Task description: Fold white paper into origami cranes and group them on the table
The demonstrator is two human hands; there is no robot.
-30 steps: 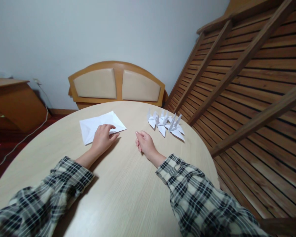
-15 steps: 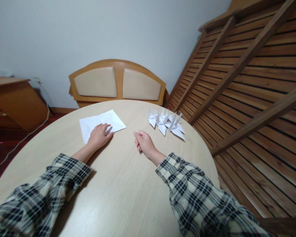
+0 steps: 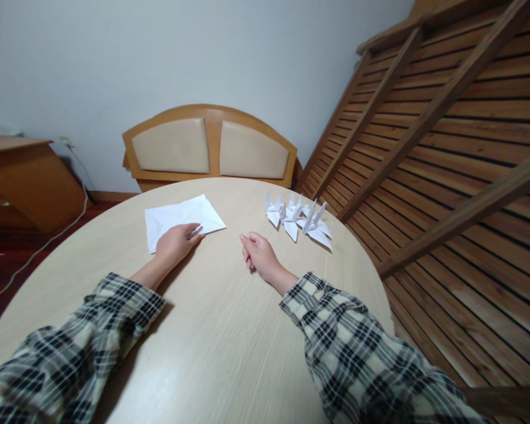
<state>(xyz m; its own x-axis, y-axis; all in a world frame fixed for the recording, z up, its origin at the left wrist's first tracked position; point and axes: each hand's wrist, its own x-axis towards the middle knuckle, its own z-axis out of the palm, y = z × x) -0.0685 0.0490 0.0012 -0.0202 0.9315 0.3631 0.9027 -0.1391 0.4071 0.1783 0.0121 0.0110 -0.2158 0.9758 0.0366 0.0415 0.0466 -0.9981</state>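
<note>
White paper sheets (image 3: pixel 168 219), seemingly a small stack, lie flat on the left half of the round table. My left hand (image 3: pixel 176 243) is over their near edge, with its fingers curled on top and the thumb at the rim, gripping the paper. Its palm hides part of the sheets. My right hand (image 3: pixel 259 254) rests on the tabletop in a loose fist, thumb against the curled index finger, and no object shows in it. Folded paper cranes (image 3: pixel 291 219), several of them, stand close together beyond and to the right of that fist.
The pale wooden round table (image 3: pixel 203 330) reaches to a padded headboard (image 3: pixel 214 144) against the wall. Wooden slatted panels (image 3: pixel 446 176) lean along the right side. A brown desk (image 3: pixel 30 182) and a white cable (image 3: pixel 48 244) are at the left.
My left fingers have drawn together and curled at the paper's near edge. The paper's left side has shifted slightly right. My right hand and the cranes have stayed put.
</note>
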